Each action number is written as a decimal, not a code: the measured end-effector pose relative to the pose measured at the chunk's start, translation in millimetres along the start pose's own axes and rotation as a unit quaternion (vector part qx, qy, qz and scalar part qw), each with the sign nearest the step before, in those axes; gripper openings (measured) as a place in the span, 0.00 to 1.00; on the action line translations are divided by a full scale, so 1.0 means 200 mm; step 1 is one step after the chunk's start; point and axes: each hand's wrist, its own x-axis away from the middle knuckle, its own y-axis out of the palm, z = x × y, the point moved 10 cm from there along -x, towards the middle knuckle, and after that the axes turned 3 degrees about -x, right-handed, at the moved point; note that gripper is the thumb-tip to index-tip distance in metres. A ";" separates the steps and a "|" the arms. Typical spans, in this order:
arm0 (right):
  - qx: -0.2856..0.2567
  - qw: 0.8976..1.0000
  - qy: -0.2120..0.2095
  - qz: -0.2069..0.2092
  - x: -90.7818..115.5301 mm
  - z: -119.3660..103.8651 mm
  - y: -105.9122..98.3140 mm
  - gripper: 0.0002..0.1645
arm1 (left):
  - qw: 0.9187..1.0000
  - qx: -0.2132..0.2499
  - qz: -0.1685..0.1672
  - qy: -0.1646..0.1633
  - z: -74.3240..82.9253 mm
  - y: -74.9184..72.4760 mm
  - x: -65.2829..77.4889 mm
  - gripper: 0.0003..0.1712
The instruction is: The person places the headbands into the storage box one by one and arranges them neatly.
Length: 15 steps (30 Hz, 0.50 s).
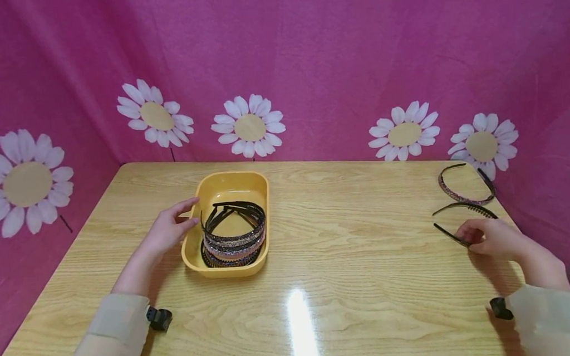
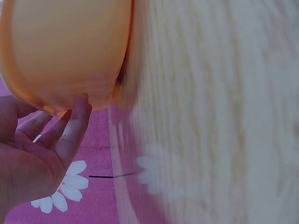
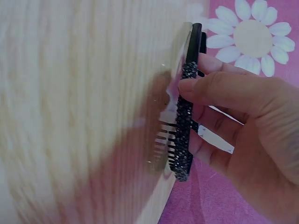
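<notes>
My right hand pinches a black headband between thumb and fingers at the table's right side. In the right wrist view, this headband shows dark glitter along its band and comb teeth on its inner side. My left hand is at the left side of a yellow plastic basin, its fairly straight fingers touching the outer wall. Inside the basin sits a stack of headbands, black and glittery in dark, pinkish and purple tones.
Just beyond my right hand, another glittery headband lies near the table's far right corner. The wood-grain table meets a pink curtain with white daisies at the back and sides.
</notes>
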 end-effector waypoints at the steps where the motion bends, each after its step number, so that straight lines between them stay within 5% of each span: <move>1: -0.002 1.000 0.002 -0.001 0.00 0.00 0.00 0.18 | 1.000 0.000 0.000 0.000 0.00 0.00 0.00 0.32; 15: -0.021 0.999 0.027 -0.011 -0.10 -0.07 0.03 0.14 | 1.000 0.010 0.000 0.002 0.01 0.00 0.01 0.32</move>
